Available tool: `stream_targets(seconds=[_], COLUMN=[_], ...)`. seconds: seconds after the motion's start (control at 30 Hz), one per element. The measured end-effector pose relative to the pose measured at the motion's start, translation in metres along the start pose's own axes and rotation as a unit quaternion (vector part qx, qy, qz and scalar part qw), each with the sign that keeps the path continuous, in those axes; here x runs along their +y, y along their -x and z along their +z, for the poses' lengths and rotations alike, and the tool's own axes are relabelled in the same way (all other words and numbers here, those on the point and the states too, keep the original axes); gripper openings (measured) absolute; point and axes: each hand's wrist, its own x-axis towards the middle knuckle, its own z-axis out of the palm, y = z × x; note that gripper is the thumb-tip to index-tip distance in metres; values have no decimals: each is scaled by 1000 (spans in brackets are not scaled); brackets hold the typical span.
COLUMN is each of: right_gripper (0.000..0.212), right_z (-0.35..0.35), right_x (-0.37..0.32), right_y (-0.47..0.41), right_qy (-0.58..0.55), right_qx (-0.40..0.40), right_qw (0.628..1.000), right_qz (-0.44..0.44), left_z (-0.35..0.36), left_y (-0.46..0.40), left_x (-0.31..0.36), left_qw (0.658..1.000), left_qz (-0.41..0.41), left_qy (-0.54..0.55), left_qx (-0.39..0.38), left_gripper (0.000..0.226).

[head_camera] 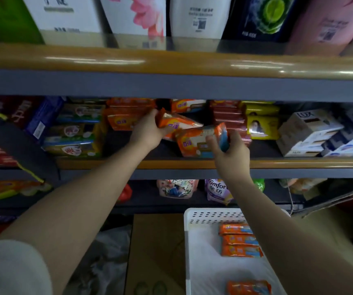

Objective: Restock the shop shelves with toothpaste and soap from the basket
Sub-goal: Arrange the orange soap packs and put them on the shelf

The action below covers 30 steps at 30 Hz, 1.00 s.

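Both hands reach into the middle shelf (192, 163). My left hand (150, 129) grips an orange soap pack (178, 124) that lies tilted, its far end pointing up-left. My right hand (228, 149) holds a second orange soap pack (194, 141) by its blue right end, resting on the shelf board. More orange soap packs (126, 114) are stacked behind, to the left. Below, the white basket (209, 216) holds three orange soap packs (239, 240) together and one more (249, 287) near its front. Toothpaste boxes (43, 118) stand at the shelf's left.
Yellow soap bars (261, 124) and white Lux boxes (307, 133) fill the shelf's right side. Green-and-yellow packs (73, 133) sit left of the orange ones. Big bottles (199, 15) line the top shelf. Refill pouches (217, 190) stand on the lower shelf, a cardboard box (156, 248) beside the basket.
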Motion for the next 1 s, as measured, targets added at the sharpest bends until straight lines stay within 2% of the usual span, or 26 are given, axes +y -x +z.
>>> stream_targets(seconds=[0.1,0.2,0.3,0.4,0.47,0.6,0.77,0.87,1.0], right_gripper=[28,37,45,40,40,51,51,52,56], right_z=[5,10,18,24,25,14,18,28,41], right_x=[3,-3,-9,-4,0,1,2,3,11], right_y=[-5,-18,-34,-49,-60,-82,-91,-99,-104], right_qy=[73,123,123,57,53,213,250,274,313], right_qx=[-36,-68,-90,-82,-86,-107,-136,-125,-137], right_qw=[996,986,982,993,993,968,948,941,925], right_qz=[-44,-88,-110,-66,-57,-83,-140,-152,-166], left_z=[-5,2,17,24,26,31,33,32,27], left_y=[-17,-25,-34,-49,-60,-74,-82,-78,-59], left_x=[1,3,6,6,6,7,16,17,2], left_qw=[994,993,992,993,994,992,992,995,982], left_qz=[33,58,73,55,28,3,-21,14,138], left_qy=[-102,-101,-95,-101,-103,-119,-110,-69,-58], left_qx=[-4,-33,-32,-9,14,38,52,77,112], left_gripper=[44,39,32,30,31,32,29,33,32])
